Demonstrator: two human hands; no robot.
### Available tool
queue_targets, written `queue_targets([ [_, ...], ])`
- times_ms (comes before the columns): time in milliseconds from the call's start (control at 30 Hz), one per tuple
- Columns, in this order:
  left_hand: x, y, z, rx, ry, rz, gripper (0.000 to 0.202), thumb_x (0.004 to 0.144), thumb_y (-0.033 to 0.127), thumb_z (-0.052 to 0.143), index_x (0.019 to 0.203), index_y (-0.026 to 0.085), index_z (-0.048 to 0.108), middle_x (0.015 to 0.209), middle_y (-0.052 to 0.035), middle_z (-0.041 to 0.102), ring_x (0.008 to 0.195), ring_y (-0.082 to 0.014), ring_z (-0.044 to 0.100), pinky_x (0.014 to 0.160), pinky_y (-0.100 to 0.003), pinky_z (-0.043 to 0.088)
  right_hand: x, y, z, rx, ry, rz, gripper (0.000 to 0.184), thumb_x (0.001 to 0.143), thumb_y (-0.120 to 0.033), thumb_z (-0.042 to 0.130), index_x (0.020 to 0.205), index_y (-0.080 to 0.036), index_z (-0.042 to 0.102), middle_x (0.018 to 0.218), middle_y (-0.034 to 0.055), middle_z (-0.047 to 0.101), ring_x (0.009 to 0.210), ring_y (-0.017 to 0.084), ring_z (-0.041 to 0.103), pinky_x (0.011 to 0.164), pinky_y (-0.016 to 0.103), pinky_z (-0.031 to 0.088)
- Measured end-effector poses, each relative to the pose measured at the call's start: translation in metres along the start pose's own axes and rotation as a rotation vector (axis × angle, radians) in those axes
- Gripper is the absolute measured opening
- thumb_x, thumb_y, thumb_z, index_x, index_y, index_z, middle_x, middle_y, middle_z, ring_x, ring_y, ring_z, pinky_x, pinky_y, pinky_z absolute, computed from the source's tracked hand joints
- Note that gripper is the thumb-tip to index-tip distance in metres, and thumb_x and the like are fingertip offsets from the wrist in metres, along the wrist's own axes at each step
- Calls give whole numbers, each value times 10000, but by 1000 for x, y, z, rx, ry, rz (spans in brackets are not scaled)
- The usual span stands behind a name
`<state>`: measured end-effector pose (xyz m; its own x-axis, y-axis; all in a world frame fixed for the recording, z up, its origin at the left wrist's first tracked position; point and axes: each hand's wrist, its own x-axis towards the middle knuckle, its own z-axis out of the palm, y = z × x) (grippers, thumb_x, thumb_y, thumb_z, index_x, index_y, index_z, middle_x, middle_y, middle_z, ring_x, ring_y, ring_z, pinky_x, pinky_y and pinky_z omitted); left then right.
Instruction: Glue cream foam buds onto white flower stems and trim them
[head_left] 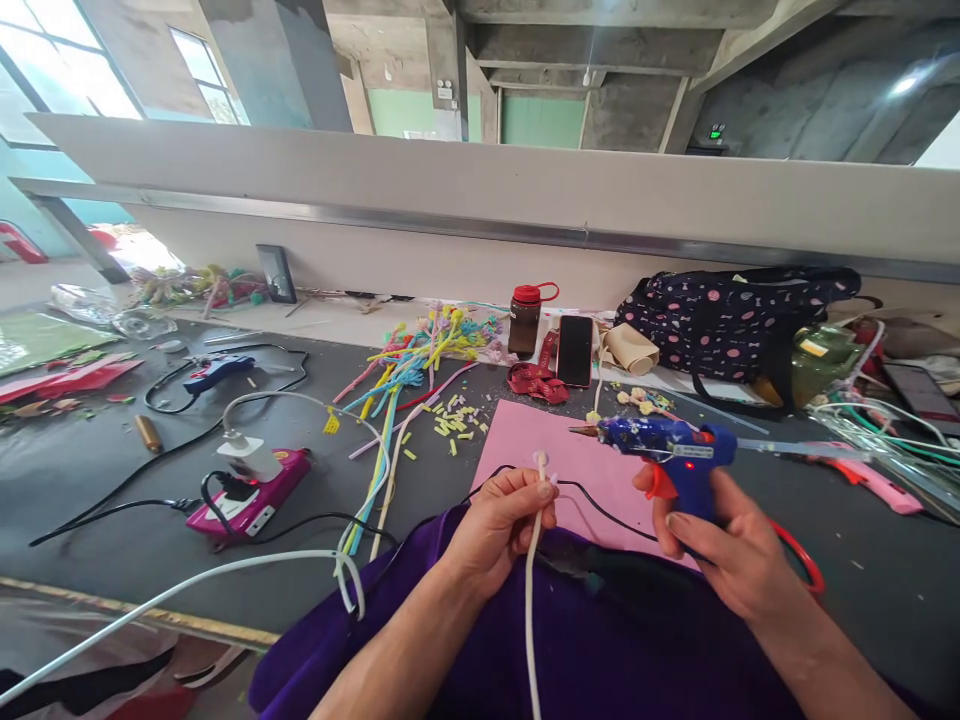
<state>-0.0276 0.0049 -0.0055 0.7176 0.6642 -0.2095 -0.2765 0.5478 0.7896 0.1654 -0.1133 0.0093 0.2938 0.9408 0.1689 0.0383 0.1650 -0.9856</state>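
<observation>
My right hand (720,545) is wrapped round the grip of a blue hot glue gun (660,440), whose metal nozzle points left at about the height of the stem's tip. My left hand (499,520) pinches a thin white stem (531,600) upright, its knobbed top standing just above my fingers and the rest hanging down over my lap. Both hands hover above a pink sheet (577,465) on the dark table (112,460). The glue gun's black cord runs across the sheet between my hands. Purple cloth (600,650) covers my lap.
Coloured stems and cut bits (405,385) lie left of the sheet. A pink power strip (251,495) with a white plug and a second blue glue gun (217,370) sit further left. A brown bottle (525,320), a phone (575,350) and a spotted bag (735,320) stand behind.
</observation>
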Motion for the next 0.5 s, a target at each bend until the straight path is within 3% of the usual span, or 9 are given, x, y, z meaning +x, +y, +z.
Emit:
queue_targets([
  [100,0,0,1,15,22,5,236,659,295,718,620,136,547,497,24,547,343,-16,314,354,-173,145,-7,-1,4,-55,11,-7,284,777,-339,595,1038,-233,552,945,85,626,568,149,553,513,294,455],
  [233,-1,0,1,24,60,31,245,664,296,712,613,138,532,496,22,558,346,-13,319,357,-166,153,-11,1,7,-117,-40,31,282,788,-362,584,1030,-218,561,864,75,640,589,165,582,521,284,460],
  [400,-1,-1,1,28,107,64,238,669,295,711,623,139,538,502,22,569,350,-12,334,362,-164,166,-15,5,7,-215,-7,-45,250,817,-354,568,1036,-236,550,968,63,624,588,143,555,614,302,473],
  [500,-1,-1,2,51,135,81,245,664,313,716,626,140,546,504,24,568,355,-13,335,366,-166,177,-17,8,7,-273,-15,-83,250,848,-373,522,1050,-227,550,913,64,635,588,154,548,652,328,463],
])
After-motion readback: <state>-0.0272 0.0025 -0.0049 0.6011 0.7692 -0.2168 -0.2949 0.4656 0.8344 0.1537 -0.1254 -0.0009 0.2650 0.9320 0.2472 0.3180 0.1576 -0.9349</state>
